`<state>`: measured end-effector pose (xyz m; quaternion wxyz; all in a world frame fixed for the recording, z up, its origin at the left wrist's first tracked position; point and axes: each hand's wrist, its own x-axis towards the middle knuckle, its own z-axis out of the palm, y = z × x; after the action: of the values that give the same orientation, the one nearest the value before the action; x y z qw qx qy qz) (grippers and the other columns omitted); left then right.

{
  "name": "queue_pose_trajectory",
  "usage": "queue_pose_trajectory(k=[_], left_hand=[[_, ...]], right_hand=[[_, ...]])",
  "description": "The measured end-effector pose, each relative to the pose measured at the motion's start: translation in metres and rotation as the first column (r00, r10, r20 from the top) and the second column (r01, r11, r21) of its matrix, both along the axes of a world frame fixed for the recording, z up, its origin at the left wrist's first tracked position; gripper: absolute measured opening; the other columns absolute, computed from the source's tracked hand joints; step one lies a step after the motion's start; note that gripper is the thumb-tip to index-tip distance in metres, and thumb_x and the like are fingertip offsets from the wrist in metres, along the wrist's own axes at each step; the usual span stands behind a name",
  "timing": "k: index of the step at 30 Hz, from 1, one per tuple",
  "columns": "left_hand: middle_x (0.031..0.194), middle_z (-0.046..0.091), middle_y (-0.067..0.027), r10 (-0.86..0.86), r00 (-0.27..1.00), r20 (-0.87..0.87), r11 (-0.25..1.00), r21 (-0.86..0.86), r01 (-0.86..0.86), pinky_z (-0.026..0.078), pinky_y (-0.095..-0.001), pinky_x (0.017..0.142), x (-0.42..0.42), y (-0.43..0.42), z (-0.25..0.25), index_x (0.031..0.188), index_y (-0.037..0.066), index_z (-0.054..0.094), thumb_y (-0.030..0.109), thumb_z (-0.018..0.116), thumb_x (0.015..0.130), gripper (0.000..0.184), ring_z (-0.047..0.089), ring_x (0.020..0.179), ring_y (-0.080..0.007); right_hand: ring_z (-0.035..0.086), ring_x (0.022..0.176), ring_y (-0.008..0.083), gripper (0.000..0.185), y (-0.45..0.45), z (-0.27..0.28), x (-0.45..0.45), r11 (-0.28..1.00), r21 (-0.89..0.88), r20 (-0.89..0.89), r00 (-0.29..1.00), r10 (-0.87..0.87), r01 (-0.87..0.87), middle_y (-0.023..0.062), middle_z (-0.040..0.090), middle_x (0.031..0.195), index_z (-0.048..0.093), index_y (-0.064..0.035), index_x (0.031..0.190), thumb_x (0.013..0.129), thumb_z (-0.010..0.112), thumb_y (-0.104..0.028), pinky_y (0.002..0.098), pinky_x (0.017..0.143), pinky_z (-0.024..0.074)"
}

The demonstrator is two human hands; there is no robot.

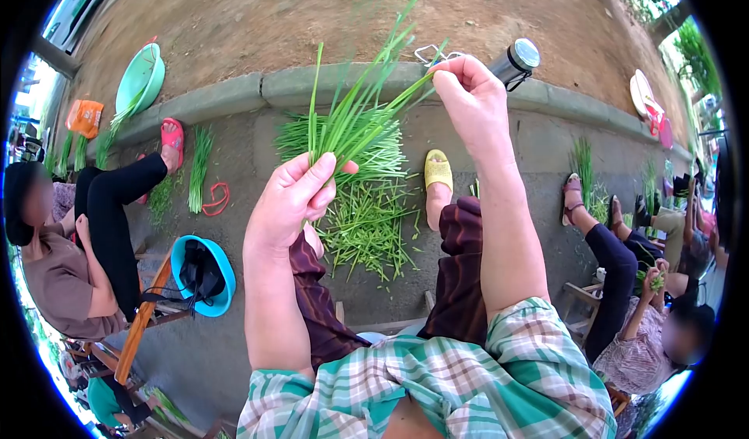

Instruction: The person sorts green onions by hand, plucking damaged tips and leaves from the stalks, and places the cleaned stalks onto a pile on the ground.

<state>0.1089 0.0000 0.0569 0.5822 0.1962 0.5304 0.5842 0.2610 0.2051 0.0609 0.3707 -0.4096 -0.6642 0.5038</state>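
Observation:
My left hand (296, 197) is closed round the lower part of a bunch of long green chives (347, 131), whose tips fan upward and to the right. Up and to the right of it, my right hand (474, 100) pinches the end of some of these stalks between thumb and fingers. Below the bunch, a laid pile of chives (386, 154) rests on the pavement, partly hidden by my left hand and the held stalks. Nearer my feet lies a heap of short green pieces (363, 228).
A kerb (312, 88) runs ahead, with a flask (516, 61) standing on it. To the left are a green basin (142, 79), a blue bucket (221, 283), a chive bundle (200, 170) and a seated person (66, 267). Another person (636, 330) sits at right, holding green stalks.

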Motion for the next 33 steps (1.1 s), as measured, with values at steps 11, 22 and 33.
queue_pose_trajectory(k=[11, 22, 33], left_hand=[[0.058, 0.042, 0.0087, -0.056, 0.998, 0.038, 0.997, -0.043, 0.057, 0.023, -0.0176, 0.044, 0.004, -0.002, 0.006, 0.102, -0.001, 0.066, 0.025, 0.053, 0.100, 0.028, 0.032, 0.049, -0.0001], [0.056, 0.041, 0.0080, -0.113, 0.994, 0.002, 0.993, -0.023, 0.113, 0.023, -0.0175, 0.044, 0.003, -0.005, 0.006, 0.099, -0.003, 0.066, 0.021, 0.052, 0.101, 0.028, 0.030, 0.048, 0.0002], [0.056, 0.041, 0.0082, -0.143, 0.990, -0.002, 0.986, -0.088, 0.143, 0.024, -0.0173, 0.044, 0.002, -0.009, 0.009, 0.099, -0.003, 0.065, 0.020, 0.051, 0.101, 0.028, 0.030, 0.048, 0.0002]], right_hand=[[0.044, 0.057, 0.0017, 0.010, 0.020, 0.009, 0.012, 0.953, -0.286, -0.351, 0.914, -0.204, 0.102, -0.0043, 0.055, 0.071, 0.065, -0.0038, 0.091, 0.087, 0.058, -0.009, 0.0182, 0.050, 0.0363], [0.055, 0.066, 0.0047, 0.020, 0.024, 0.002, 0.015, 0.893, -0.384, -0.441, 0.896, 0.044, -0.233, 0.0014, 0.064, 0.082, 0.064, -0.0043, 0.096, 0.094, 0.064, -0.024, 0.0181, 0.053, 0.0439], [0.061, 0.084, 0.0061, 0.024, 0.017, 0.004, 0.019, 0.865, -0.390, -0.381, 0.910, 0.162, -0.317, 0.0001, 0.067, 0.097, 0.064, -0.0075, 0.116, 0.094, 0.060, -0.015, 0.0216, 0.071, 0.0490]])
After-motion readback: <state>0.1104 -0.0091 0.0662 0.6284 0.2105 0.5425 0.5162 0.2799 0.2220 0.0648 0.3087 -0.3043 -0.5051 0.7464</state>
